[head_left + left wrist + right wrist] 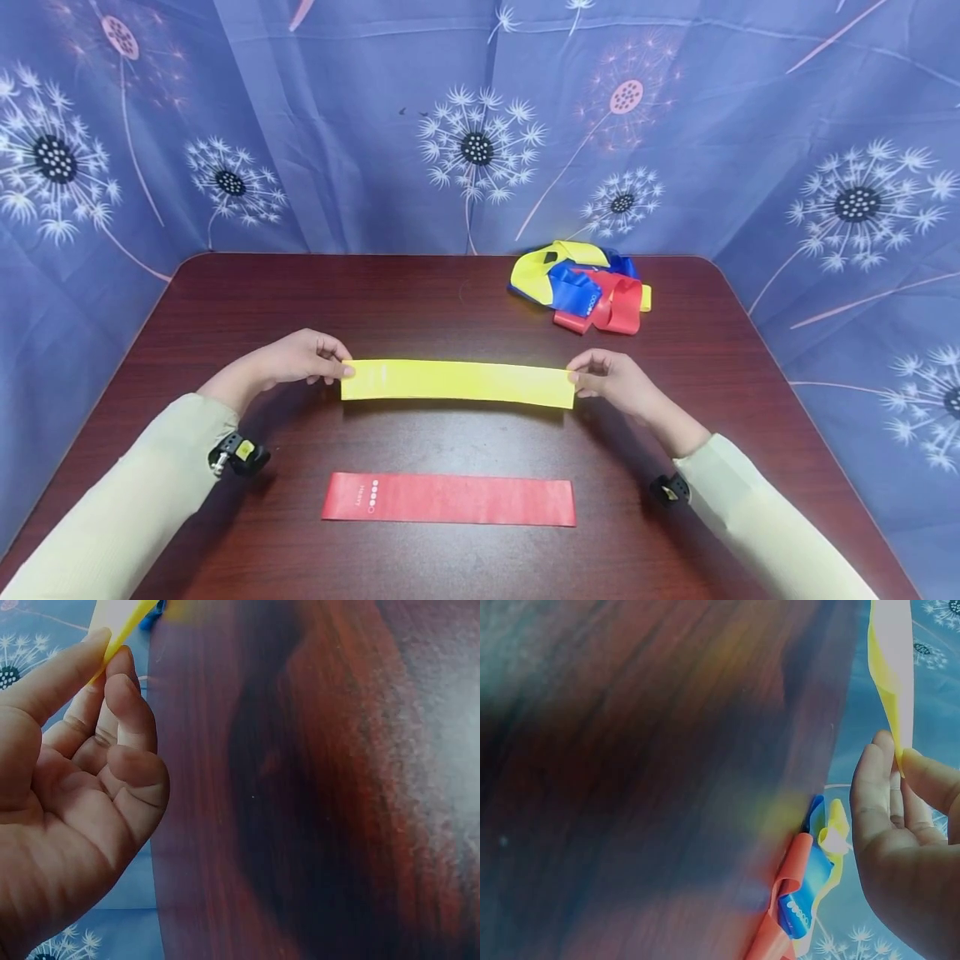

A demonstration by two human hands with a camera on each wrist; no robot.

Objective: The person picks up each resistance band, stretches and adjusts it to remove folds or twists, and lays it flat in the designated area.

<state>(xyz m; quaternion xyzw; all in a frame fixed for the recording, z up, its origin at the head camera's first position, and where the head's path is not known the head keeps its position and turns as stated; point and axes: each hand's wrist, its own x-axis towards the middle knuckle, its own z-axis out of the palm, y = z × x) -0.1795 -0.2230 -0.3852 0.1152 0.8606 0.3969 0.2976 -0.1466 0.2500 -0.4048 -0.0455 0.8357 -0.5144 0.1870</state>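
Note:
A yellow resistance band (457, 382) is stretched out flat between both hands, raised over the table in the head view. My left hand (303, 360) pinches its left end between thumb and fingertips; the left wrist view shows the band (124, 637) edge-on in that pinch. At the other end my right hand (611, 382) pinches the band's right corner, thumb in front. In the right wrist view the band (892, 667) rises from the fingertips. Nearer the front, a red resistance band (450, 499) with white print and dots lies flat on the table.
Toward the back right of the brown wooden table (337, 308) lies a loose heap of bands (576, 287) in yellow, blue and red. Blue dandelion-print cloth (360, 167) hangs behind and along both sides. Dark straps (238, 452) with small devices sit on the wrists.

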